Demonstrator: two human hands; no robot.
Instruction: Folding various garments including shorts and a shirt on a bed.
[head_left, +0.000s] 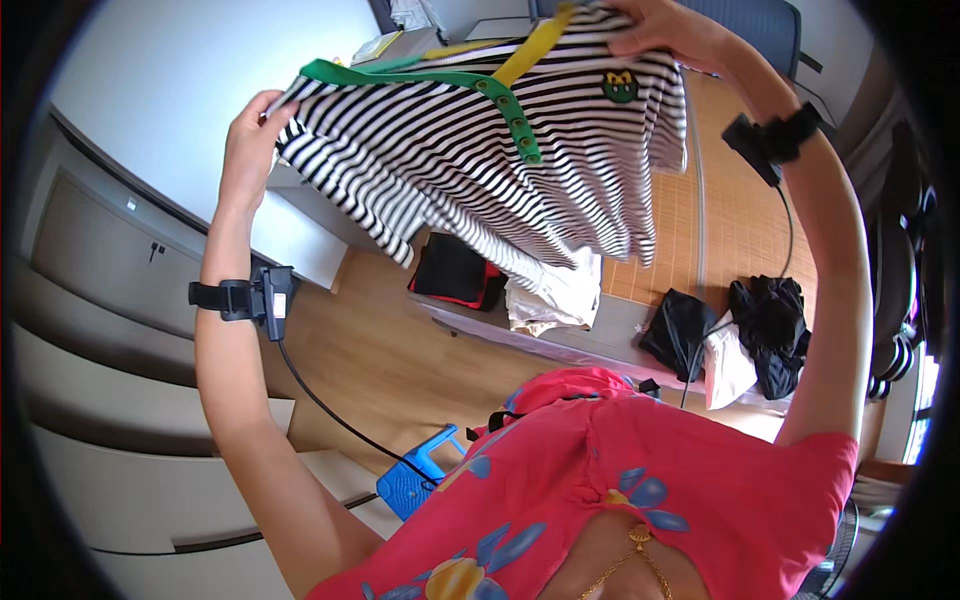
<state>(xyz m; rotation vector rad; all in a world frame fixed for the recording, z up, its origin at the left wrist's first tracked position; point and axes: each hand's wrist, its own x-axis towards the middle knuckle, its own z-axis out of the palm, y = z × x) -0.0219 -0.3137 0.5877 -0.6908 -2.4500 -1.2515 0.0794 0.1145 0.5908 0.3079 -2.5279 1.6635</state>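
Observation:
Between my raised hands hangs a black-and-white striped polo shirt (465, 142), its front facing me. Its green collar (409, 77) and snap-button placket (517, 124) show, with a yellow collar part beside them. A small green badge with a yellow bow sits on the chest. My left hand (255, 142) pinches the shirt's edge near the green collar end. At the upper right, my right hand (667, 34) grips the cloth near the other shoulder, its fingers partly cut off by the picture's top. The lower hem hangs loose and creased.
Behind the shirt is a bed with a woven mat (739, 202). Along its edge lie folded black-and-red clothing (450, 270), white clothing (559, 296) and black garments (769, 330). A blue plastic stool (409, 480) stands on the wooden floor. Cabinets (112, 360) line the left.

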